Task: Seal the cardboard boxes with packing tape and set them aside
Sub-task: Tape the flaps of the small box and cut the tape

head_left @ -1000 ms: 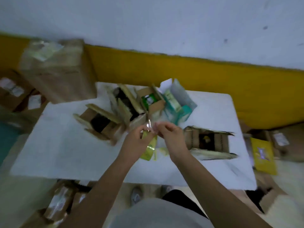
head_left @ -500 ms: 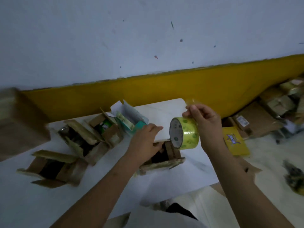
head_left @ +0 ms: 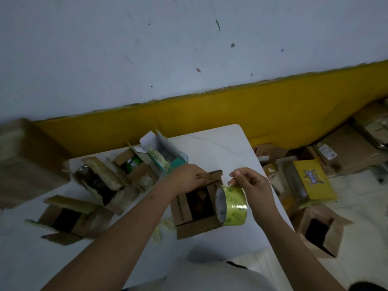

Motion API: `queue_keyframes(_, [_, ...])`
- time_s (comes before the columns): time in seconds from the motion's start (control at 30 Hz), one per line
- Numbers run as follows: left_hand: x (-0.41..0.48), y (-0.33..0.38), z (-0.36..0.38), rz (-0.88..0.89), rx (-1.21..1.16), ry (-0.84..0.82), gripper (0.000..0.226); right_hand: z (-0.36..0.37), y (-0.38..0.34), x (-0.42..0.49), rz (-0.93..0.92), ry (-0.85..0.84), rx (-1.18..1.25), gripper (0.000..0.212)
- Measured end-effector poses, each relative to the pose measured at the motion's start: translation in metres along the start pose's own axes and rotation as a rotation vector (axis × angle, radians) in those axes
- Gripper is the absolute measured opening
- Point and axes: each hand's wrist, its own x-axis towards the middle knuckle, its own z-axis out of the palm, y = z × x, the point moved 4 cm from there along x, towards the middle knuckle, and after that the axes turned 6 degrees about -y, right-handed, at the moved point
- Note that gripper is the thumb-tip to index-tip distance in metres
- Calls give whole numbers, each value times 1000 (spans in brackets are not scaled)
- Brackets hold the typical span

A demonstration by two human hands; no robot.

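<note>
Open box [head_left: 196,208] sits on the white table [head_left: 212,143], flaps up, dark contents inside – it's the landmark. Left hand [head_left: 186,179] rests on the box's far flap, fingers curled over the cardboard edge. Right hand [head_left: 252,185] is just right of the box, thumb and fingers pinched on the tape roll [head_left: 232,206], which hangs against the box's right side. Left of the box – three more open boxes [head_left: 69,219] and a teal carton [head_left: 168,156]. Right of it, off the table, a yellow package [head_left: 312,179] among floor boxes.
</note>
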Motion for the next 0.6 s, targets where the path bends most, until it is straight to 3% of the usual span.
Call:
queue_keyframes(0.07, [-5,2,8,32,87,54,29,-1,7,-1,45,-18,10,20])
queue_keyframes(0.2, [-4,-9,15,-31,30,35,59,7,21,-6,119,-94,-67,19])
queue_keyframes(0.37, [10,8,-3,74,-111,-88,40,19,20,-5,132,-155,-35,22])
queue_keyframes(0.43, [12,10,-11,36,-152,-65,40,13,7,0,104,-131,-13,21])
queue_keyframes(0.5, [11,4,-18,-78,-390,21,36,3,-9,8,83,-101,31,20])
queue_keyframes(0.6, [1,1,-22,-323,-968,171,19,-10,-34,20,103,-74,152,19])
